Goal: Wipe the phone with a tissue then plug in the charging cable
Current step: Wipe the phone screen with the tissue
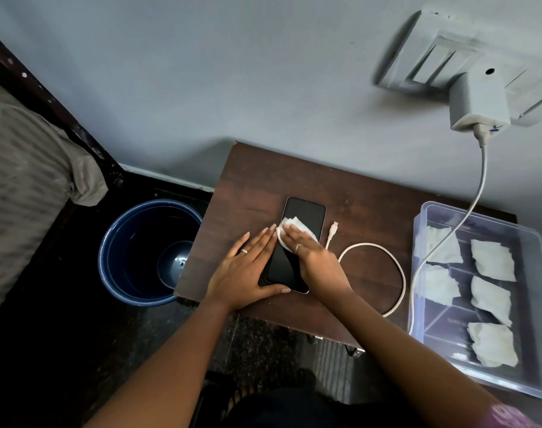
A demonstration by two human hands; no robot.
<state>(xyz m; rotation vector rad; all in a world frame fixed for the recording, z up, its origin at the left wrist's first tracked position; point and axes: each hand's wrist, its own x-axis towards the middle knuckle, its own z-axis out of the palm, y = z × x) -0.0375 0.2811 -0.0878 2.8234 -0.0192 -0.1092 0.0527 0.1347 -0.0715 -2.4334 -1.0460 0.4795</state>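
Observation:
A black phone (306, 213) lies screen-up on the dark wooden table (251, 180). My right hand (312, 257) presses a crumpled white tissue (297, 226) flat against the middle of the screen. My left hand (245, 270) lies flat along the phone's left edge, thumb across its near end, steadying it. The white charging cable (396, 264) loops on the table to the right of the phone, with its free plug (333, 227) lying just beside the phone. The cable runs up to a white charger (479, 103) in a wall socket.
A clear plastic box (538, 242) with several folded tissues stands at the table's right end. A blue bucket (121, 242) sits on the floor left of the table. A bed (22, 168) fills the far left. The wall is right behind the table.

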